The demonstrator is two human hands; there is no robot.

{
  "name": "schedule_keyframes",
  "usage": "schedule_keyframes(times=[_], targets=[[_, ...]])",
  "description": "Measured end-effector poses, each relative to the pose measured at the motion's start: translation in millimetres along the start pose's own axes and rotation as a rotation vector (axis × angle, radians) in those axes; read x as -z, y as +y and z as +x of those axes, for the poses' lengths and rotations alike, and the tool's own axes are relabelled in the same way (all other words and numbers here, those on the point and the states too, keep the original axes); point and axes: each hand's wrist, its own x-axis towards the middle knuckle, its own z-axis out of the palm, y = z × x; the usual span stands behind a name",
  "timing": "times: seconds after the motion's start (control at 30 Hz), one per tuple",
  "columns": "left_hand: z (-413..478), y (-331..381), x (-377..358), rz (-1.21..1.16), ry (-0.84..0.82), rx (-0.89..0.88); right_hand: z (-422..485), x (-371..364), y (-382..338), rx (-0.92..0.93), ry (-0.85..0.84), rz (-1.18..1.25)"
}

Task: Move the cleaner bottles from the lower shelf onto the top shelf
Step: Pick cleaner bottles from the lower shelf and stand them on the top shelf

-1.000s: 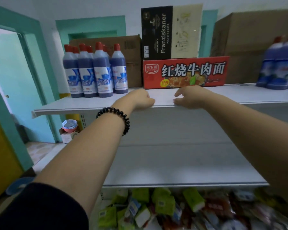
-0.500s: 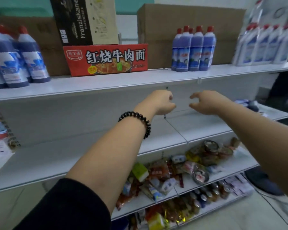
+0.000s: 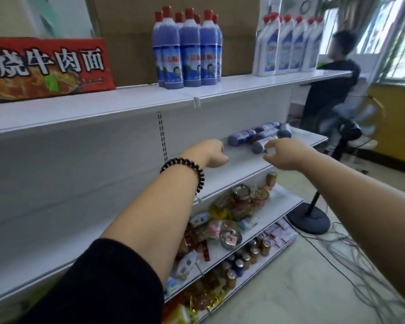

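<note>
Head view: the step in hand is judged to be the reach for the cleaner bottles [image 3: 255, 136], which lie on their sides on the lower shelf [image 3: 239, 162], at 2 o'clock of the frame centre. The left hand [image 3: 211, 153] and the right hand [image 3: 284, 156] are held apart at shelf height. Both are empty, with fingers loosely curled. The nearest bottle lies at 11 o'clock of the right hand, just beside its fingertips [image 3: 272, 146]; contact cannot be confirmed.

Procedure, as judged: one bottle should be gripped round the body per hand, nearest first, so that the others are not set rolling. Each bottle should be turned cap-up before it is raised. It should then be stood on the bare strip of the top shelf [image 3: 243, 86] at 1 o'clock, between the blue bottles [image 3: 187, 50] and the white bottles [image 3: 288, 47].

Count: at least four lying bottles are made out; an exact figure is prevented by blur. Seven red caps are counted in the blue group and about six in the white group. One noodle box [image 3: 45, 66] stands at 10 o'clock.
</note>
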Motion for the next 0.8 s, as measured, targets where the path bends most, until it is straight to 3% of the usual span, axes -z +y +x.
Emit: schedule_keyframes(times=[0.47, 0.8], targets=[[220.2, 38.2, -36.5, -0.048, -0.048, 0.009, 179.4, -36.8, 124.9, -0.087, -0.074, 0.046], [348.7, 75.8, -78.0, -0.067, -0.099, 0.119, 293.0, -74.2, 224.9, -0.108, -0.148, 0.069]])
